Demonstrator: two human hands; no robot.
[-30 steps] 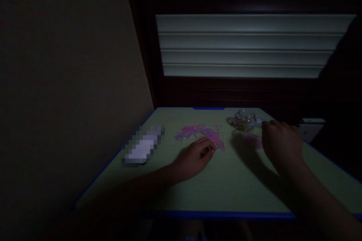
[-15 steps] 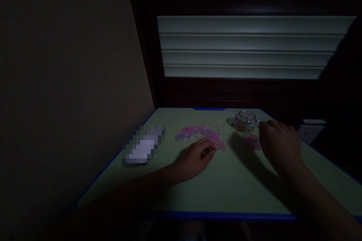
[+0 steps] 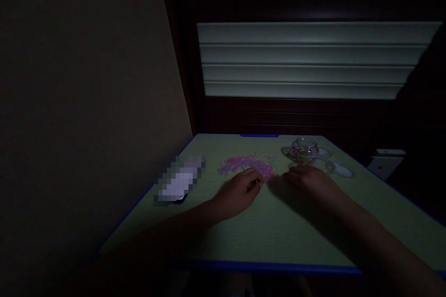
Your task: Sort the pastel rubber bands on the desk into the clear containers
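Observation:
A loose pile of small pink and purple bands (image 3: pixel 245 163) lies on the pale green table (image 3: pixel 265 236). At its near edge is my left hand (image 3: pixel 240 192), thumb and fingertips pinched together on something small that I cannot make out. My right hand (image 3: pixel 306 181) hovers to the right of the pile, fingers bent downward; whether it holds anything is hidden. Just beyond it stands a clear glass jar (image 3: pixel 304 151) with colourful small pieces inside.
Clear round lids or dishes (image 3: pixel 340 170) lie right of the jar. A blurred-out flat object (image 3: pixel 181 180) rests at the table's left. White boxes (image 3: pixel 385 162) stand beyond the right edge. A wall rises on the left.
My right hand has moved left and down from beside the jar toward the pile, uncovering the clear round items. My left hand has stayed nearly in place, still pinched.

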